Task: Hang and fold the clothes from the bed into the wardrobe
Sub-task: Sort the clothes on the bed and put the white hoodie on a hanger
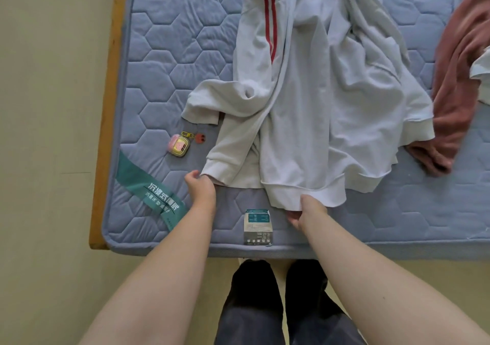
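Head view, looking down at the bed [159, 66]: a person is squaring up a white jacket [305, 106] near the mattress edge, seemingly the laying-out step before folding. The left hand [198, 185] is pinching the hem's left corner, its fingers [191, 176] closing on the ribbed band. The right hand [307, 209] is gripping the hem further along, fingers [293, 217] curling under the cloth. The jacket is lying rumpled, one red-striped sleeve doubled over. The next move is likely calling for drawing the hem taut and flattening the sleeves.
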Motion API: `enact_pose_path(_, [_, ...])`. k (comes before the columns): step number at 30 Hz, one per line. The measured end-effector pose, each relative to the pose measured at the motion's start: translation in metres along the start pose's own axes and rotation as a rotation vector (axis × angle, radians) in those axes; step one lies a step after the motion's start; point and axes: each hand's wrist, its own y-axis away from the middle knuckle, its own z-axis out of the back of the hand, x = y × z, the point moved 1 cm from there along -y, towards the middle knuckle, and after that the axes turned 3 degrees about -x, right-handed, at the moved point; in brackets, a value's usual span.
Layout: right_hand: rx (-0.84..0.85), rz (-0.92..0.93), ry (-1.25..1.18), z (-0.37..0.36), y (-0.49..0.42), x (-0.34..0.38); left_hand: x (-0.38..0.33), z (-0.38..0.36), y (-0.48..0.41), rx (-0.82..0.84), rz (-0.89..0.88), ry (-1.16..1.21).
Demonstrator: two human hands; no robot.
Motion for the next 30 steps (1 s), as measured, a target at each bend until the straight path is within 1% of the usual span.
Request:
enact_pose_path(1, [0.024, -0.056, 0.179, 0.0, 0.002, -0.002, 0.001, -0.004, -0.008, 0.067, 0.126, 0.157])
enact_pose_path(2, [0.113, -0.097, 0.429, 0.0, 0.004, -0.005, 0.004, -0.005, -0.015, 0.118, 0.202, 0.245])
enact_pose_path(3, [0.251, -0.135, 0.68, -0.001, 0.008, -0.006, 0.005, -0.005, -0.019, 0.159, 0.19, 0.238])
enact_pose_path(4, [0.379, -0.14, 0.864, -0.004, 0.014, -0.006, 0.005, -0.006, -0.02, 0.202, 0.127, 0.169])
enact_pose_path(5, [0.468, -0.114, 0.942, -0.009, 0.021, -0.004, 0.004, -0.005, -0.018, 0.228, 0.039, 0.052])
enact_pose_path(6, [0.501, -0.041, 0.913, -0.018, 0.026, 0.001, 0.006, -0.004, -0.019, 0.221, -0.064, -0.056])
enact_pose_path(7, [0.478, 0.068, 0.802, -0.029, 0.029, 0.008, 0.004, -0.002, -0.018, 0.209, -0.16, -0.131])
enact_pose_path(9, [0.346, 0.334, 0.536, -0.052, 0.026, 0.027, -0.001, 0.002, -0.012, 0.19, -0.353, -0.241])
enact_pose_path(10, [0.328, 0.417, 0.453, -0.063, 0.027, 0.036, -0.004, 0.005, -0.007, 0.205, -0.446, -0.299])
enact_pose_path(11, [0.362, 0.447, 0.415, -0.073, 0.028, 0.041, -0.009, 0.008, 0.0, 0.235, -0.534, -0.365])
enact_pose_path(12, [0.422, 0.428, 0.417, -0.081, 0.03, 0.042, -0.012, 0.01, 0.005, 0.27, -0.635, -0.436])
enact_pose_path(14, [0.516, 0.333, 0.476, -0.093, 0.035, 0.041, -0.017, 0.011, 0.012, 0.345, -0.859, -0.562])
enact_pose_path(16, [0.547, 0.295, 0.52, -0.096, 0.044, 0.039, -0.018, 0.01, 0.014, 0.388, -1.047, -0.67])
enact_pose_path(17, [0.546, 0.297, 0.52, -0.095, 0.046, 0.041, -0.017, 0.009, 0.013, 0.37, -1.108, -0.705])
enact_pose_path(18, [0.554, 0.295, 0.477, -0.093, 0.049, 0.044, -0.015, 0.008, 0.013, 0.331, -1.121, -0.71])
enact_pose_path(19, [0.59, 0.259, 0.394, -0.089, 0.051, 0.049, -0.014, 0.008, 0.013, 0.283, -1.087, -0.694])
enact_pose_path(21, [0.684, 0.169, 0.167, -0.079, 0.058, 0.063, -0.011, 0.002, 0.013, 0.207, -0.908, -0.647])
enact_pose_path(22, [0.713, 0.145, 0.098, -0.073, 0.063, 0.07, -0.009, -0.003, 0.013, 0.204, -0.796, -0.65])
enact_pose_path(24, [0.76, 0.146, 0.076, -0.06, 0.073, 0.081, -0.005, -0.017, 0.017, 0.278, -0.587, -0.746])
enact_pose_path(26, [0.805, 0.182, 0.108, -0.049, 0.078, 0.091, -0.001, -0.032, 0.02, 0.371, -0.451, -0.812])
enact_pose_path(27, [0.817, 0.196, 0.121, -0.043, 0.08, 0.096, 0.0, -0.039, 0.024, 0.397, -0.433, -0.808])
enact_pose_path(28, [0.827, 0.194, 0.116, -0.037, 0.083, 0.101, -0.001, -0.045, 0.029, 0.405, -0.467, -0.8])
enact_pose_path(30, [0.811, 0.209, 0.085, -0.027, 0.087, 0.112, -0.005, -0.047, 0.04, 0.346, -0.616, -0.811])
